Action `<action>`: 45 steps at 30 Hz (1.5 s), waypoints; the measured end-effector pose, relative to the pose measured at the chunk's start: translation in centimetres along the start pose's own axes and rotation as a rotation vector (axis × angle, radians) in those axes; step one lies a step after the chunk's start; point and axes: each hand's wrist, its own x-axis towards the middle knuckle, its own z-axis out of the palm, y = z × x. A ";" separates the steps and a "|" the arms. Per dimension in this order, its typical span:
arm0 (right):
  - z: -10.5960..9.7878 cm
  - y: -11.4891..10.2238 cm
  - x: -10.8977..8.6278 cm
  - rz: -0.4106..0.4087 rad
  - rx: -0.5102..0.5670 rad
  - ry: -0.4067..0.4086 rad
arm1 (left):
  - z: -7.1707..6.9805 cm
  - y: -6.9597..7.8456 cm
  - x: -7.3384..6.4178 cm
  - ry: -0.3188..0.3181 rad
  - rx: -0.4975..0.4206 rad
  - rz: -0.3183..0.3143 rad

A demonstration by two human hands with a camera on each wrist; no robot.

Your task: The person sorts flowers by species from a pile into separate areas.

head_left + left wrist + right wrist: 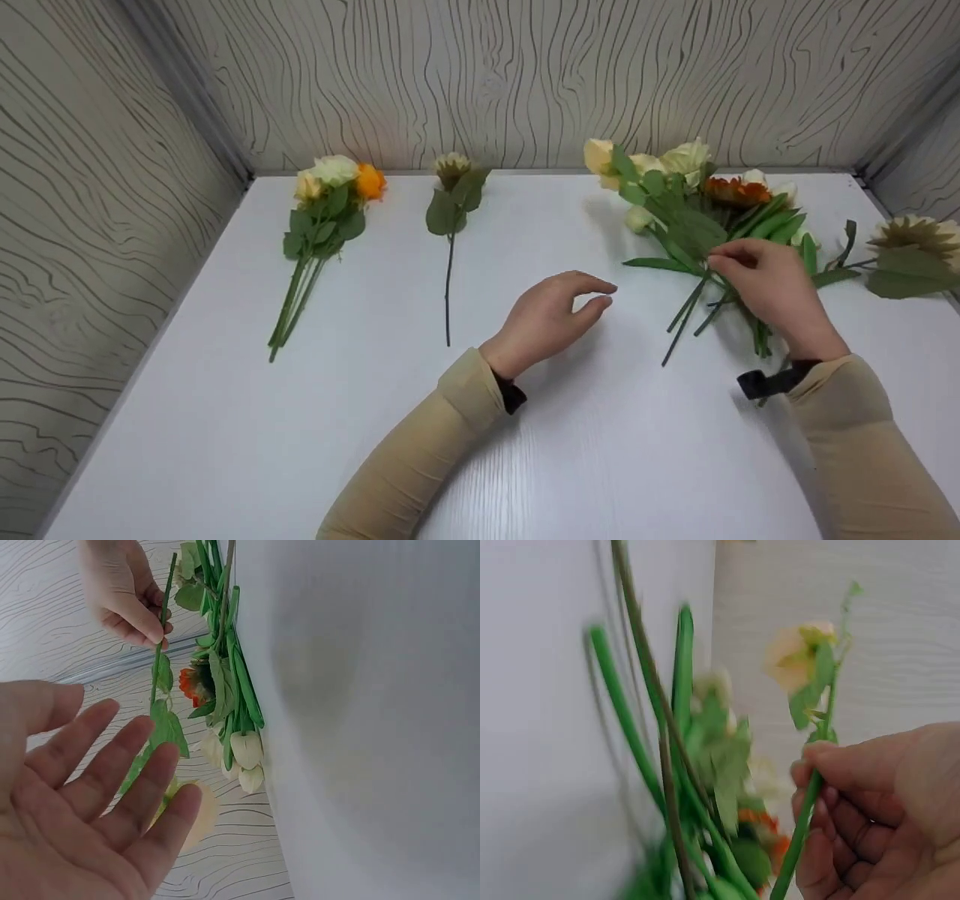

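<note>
My right hand [776, 292] is over the flower pile on the right of the white table. In the right wrist view its thumb and fingers pinch the green stem [801, 821] of a pale peach rose [799, 660]. The rose's head points toward the back wall. Below lie a rust-orange flower [739, 192], white tulips [246, 750] and several green and brown stems, partly hidden by leaves. My left hand [551, 319] hovers over the table's middle, left of the pile, holding nothing. Its fingers are spread and slightly bent in the left wrist view.
A small bunch of cream and orange flowers [334, 174] lies at the table's back left. Right of it lies a single brown-stemmed flower [454, 171]. A large beige flower [919, 236] lies at the right edge. Wood-patterned panels [487, 82] enclose the back and sides.
</note>
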 end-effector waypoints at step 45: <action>12.4 -7.1 -4.1 -0.054 0.743 -0.323 | -1.8 -1.6 0.7 0.235 -0.872 -0.209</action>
